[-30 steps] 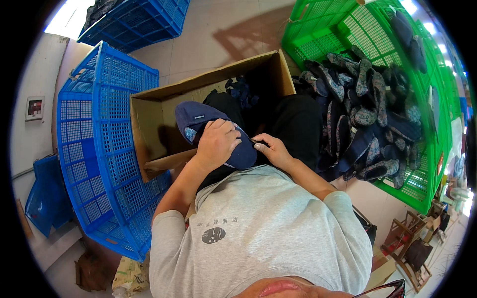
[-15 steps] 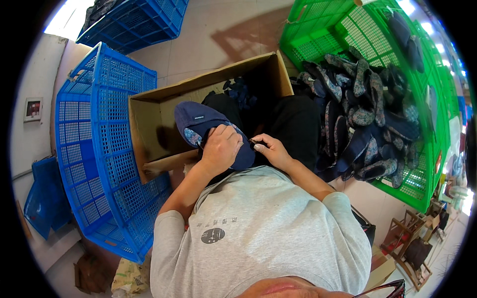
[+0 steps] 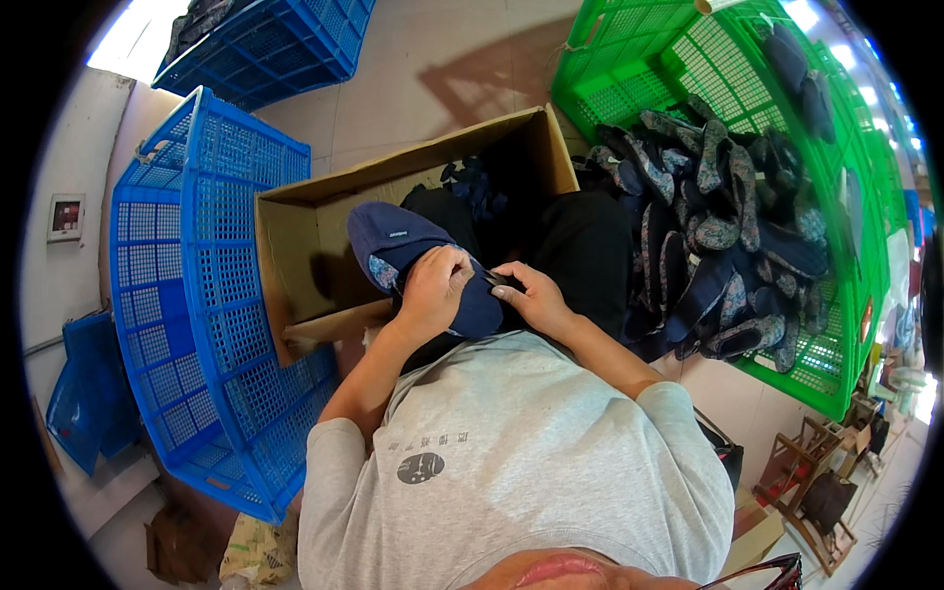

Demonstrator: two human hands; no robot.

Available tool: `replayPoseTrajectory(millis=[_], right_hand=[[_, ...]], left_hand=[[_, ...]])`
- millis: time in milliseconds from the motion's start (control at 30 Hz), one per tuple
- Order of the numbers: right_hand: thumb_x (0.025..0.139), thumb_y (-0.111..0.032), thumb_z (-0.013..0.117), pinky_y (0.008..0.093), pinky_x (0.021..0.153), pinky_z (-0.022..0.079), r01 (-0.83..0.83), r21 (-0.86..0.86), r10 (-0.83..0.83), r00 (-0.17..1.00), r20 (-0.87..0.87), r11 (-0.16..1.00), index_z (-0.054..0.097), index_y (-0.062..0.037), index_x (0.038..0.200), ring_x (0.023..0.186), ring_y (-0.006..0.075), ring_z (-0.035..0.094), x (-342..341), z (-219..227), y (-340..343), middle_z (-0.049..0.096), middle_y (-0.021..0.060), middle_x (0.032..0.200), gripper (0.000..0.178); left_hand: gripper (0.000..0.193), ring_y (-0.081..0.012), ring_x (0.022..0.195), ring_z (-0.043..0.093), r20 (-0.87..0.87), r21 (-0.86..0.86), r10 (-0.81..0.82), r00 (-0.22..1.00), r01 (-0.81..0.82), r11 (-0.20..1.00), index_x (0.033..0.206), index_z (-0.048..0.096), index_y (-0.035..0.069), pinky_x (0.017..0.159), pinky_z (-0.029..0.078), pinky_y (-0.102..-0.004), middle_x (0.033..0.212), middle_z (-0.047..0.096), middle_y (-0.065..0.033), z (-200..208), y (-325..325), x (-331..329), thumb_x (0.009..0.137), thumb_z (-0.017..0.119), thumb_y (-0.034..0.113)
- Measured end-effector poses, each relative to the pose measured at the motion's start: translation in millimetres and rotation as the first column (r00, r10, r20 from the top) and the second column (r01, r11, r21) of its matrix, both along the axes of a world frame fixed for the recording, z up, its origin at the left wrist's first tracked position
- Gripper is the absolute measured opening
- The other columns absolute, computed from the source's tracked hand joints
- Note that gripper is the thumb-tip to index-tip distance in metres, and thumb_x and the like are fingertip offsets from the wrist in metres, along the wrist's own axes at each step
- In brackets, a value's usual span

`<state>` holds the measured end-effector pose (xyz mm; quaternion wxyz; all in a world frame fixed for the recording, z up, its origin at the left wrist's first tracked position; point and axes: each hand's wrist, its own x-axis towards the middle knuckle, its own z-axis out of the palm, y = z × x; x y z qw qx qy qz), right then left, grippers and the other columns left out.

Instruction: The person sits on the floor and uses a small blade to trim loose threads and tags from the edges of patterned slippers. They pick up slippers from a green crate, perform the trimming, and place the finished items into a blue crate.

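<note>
A navy slipper [image 3: 395,229] with a floral lining and a small label on its toe lies across my lap. My left hand [image 3: 433,287] is closed on its middle, fingers bent at the opening, hiding part of the lining. My right hand [image 3: 536,298] pinches a small dark pointed tool [image 3: 494,277], which looks like thread snips. Its tip is close to the slipper's edge, beside my left fingertips. Whether the blades are apart is too small to tell.
An open cardboard box [image 3: 295,251] around my knees holds dark blue pieces [image 3: 474,187]. At right, a green crate [image 3: 836,388] is heaped with similar slippers [image 3: 723,251]. A tall blue crate [image 3: 197,295] stands at left, another blue crate [image 3: 275,54] behind it.
My right hand has moved slightly up and left, showing more of the dark tool. The left hand has shifted slightly, and the slipper's toe has tipped a little to the right.
</note>
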<state>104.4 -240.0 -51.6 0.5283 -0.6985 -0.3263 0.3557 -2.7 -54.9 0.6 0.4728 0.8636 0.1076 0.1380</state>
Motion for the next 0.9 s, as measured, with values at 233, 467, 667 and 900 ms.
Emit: replayPoseTrajectory(millis=[233, 467, 667, 900], right_hand=[[0.089, -0.027, 0.070, 0.0392, 0.076, 0.050, -0.044, -0.026, 0.050, 0.960, 0.276, 0.999, 0.065, -0.0106, 0.109, 0.087, 0.0318, 0.064, 10.5, 10.4, 10.8, 0.067, 0.0116, 0.092, 0.026], [0.089, -0.027, 0.070, 0.0385, 0.077, 0.050, -0.041, -0.056, 0.056, 0.948, 0.313, 0.998, 0.067, -0.0113, 0.109, 0.088, 0.0312, 0.065, 12.5, 12.2, 13.2, 0.068, 0.0115, 0.092, 0.025], [0.091, -0.021, 0.071, 0.0305, 0.082, 0.050, 0.036, 0.061, -0.037, 0.999, 0.018, 0.997, 0.065, -0.0088, 0.113, 0.091, 0.0180, 0.064, 4.1, -8.7, 11.6, 0.068, 0.0069, 0.096, 0.026], [0.084, -0.017, 0.080, 0.0277, 0.091, 0.047, 0.021, 0.108, 0.001, 0.980, -0.201, 0.994, 0.061, -0.0062, 0.115, 0.104, 0.0100, 0.054, -8.0, -20.4, -2.9, 0.060, 0.0027, 0.113, 0.038]], left_hand=[[0.014, -0.0337, 0.078, 0.060, -0.027, -0.008, 0.046, 0.999, -0.046, 0.999, 0.089, 0.054, 0.001, 0.070, 0.047, -0.0401, 0.082, 0.060, -0.0157, -0.8, -1.8, 3.3, 0.083, 0.067, -0.001], [0.010, -0.0314, 0.078, 0.058, -0.041, -0.015, 0.040, 0.998, -0.041, 0.999, 0.090, 0.053, 0.000, 0.072, 0.047, -0.0371, 0.085, 0.059, -0.0159, -2.9, -2.6, 2.8, 0.089, 0.062, 0.003], [0.011, -0.0337, 0.078, 0.061, -0.048, -0.049, 0.095, 0.994, -0.098, 0.994, 0.089, 0.056, 0.002, 0.071, 0.048, -0.0406, 0.082, 0.061, -0.0153, -2.6, -1.1, 7.2, 0.085, 0.066, 0.002], [0.007, -0.0356, 0.078, 0.058, 0.190, 0.157, 0.063, 0.980, -0.094, 0.983, 0.085, 0.058, 0.004, 0.070, 0.048, -0.0427, 0.080, 0.061, -0.0137, 11.9, -0.8, 49.8, 0.083, 0.064, 0.000]])
